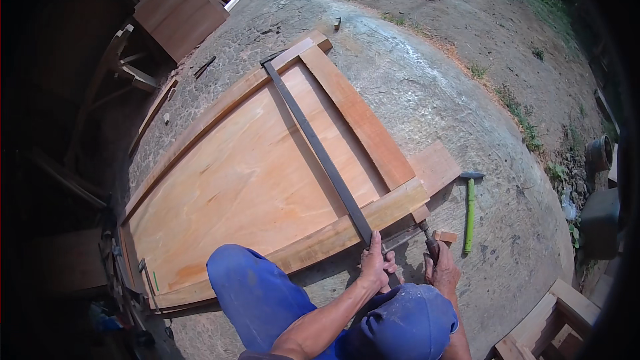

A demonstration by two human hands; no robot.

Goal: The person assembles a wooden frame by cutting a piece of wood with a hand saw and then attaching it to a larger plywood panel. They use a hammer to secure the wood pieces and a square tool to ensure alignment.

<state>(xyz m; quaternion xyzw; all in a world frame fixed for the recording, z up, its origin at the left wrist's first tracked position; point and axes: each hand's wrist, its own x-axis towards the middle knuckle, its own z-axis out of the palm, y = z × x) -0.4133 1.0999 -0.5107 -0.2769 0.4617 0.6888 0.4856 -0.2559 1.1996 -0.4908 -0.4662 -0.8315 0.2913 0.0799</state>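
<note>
A long dark bar clamp [313, 130] spans a wooden door panel [227, 187], with one end hooked over the far rail. My left hand [377, 263] is closed around the bar's near end, just past the near rail [360, 217]. To the right, my right hand [442, 270] is wrapped around the dark screw handle [433, 249] of the clamp. The screw tip meets a small wood block [420, 213] against the near rail. A rough-edged crosspiece [360, 120] joins the rails at the panel's right end. Fingers partly hide both grips.
A hammer [470, 217] with a green handle lies right of my right hand, near a small wood offcut [445, 236]. A flat board [435, 165] pokes out under the frame's right corner. Wooden framing [560, 320] stands lower right; my blue-trousered knee [257, 290] overlaps the near rail.
</note>
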